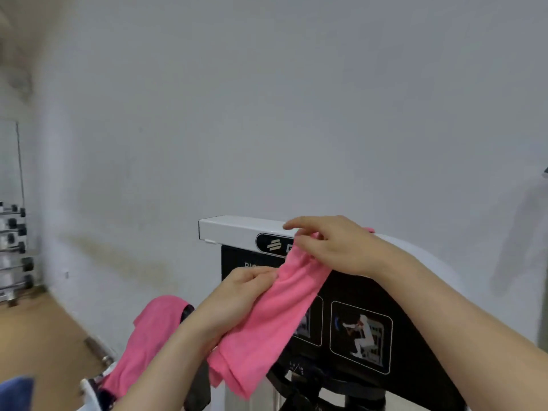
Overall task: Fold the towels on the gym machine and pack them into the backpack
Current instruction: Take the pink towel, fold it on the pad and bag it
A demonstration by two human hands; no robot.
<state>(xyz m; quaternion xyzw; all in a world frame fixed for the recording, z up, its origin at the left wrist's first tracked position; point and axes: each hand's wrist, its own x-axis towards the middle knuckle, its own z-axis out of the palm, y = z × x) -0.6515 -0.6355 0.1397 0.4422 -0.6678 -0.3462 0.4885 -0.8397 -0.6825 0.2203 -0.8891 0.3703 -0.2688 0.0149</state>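
Bare left hand [246,292], right hand [335,247] pinch soft pink towel [267,327].

Pale wall [267,99], wooden floor [44,336], dumbbell rack [14,247]

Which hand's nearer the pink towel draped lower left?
Left. The left hand sits just right of the draped towel; the right hand is farther up-right, gripping the held towel.

A big pale wall [267,99] fills the back. On the far left, a rack of weights [13,250] stands by it, with dark ends stacked in rows. The floor [44,336] is brown. A faint grey shadow [516,232] lies on the wall at the right.
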